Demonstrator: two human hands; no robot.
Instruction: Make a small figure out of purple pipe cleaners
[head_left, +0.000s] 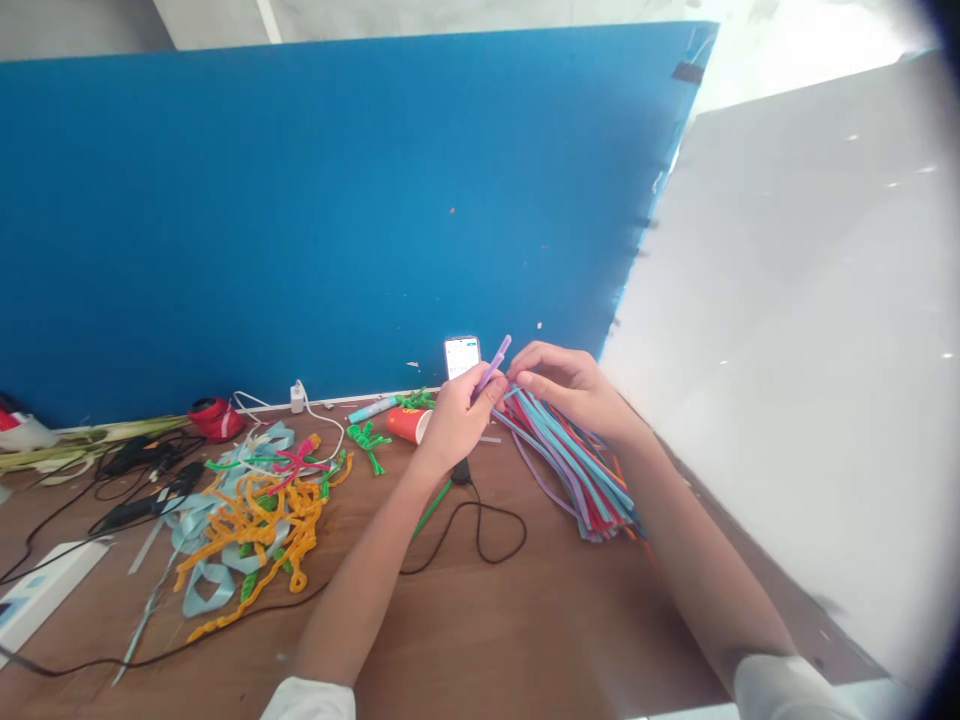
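My left hand [465,412] is closed round a thin purple strip [496,361], whose upper end sticks out above my thumb. Close beside it, my right hand [568,388] has its fingers bent and drawn together at the top end of a bundle of long coloured strips [574,465]. Whatever lies between those fingertips is too small to make out. Light blue, purple, red and orange strips fan down the table under my right forearm. A red paper cup [407,424] lies on its side left of my left hand, and a lit phone [462,356] leans behind it.
To the left lies a tangle of orange fuzzy stems [262,530] with light blue ribbon [210,590]. Green fuzzy figures [368,443], a marker [373,409], a red ribbon roll [216,419], black cables [480,505] and a white power strip [49,590] are around. A blue panel [337,200] stands behind.
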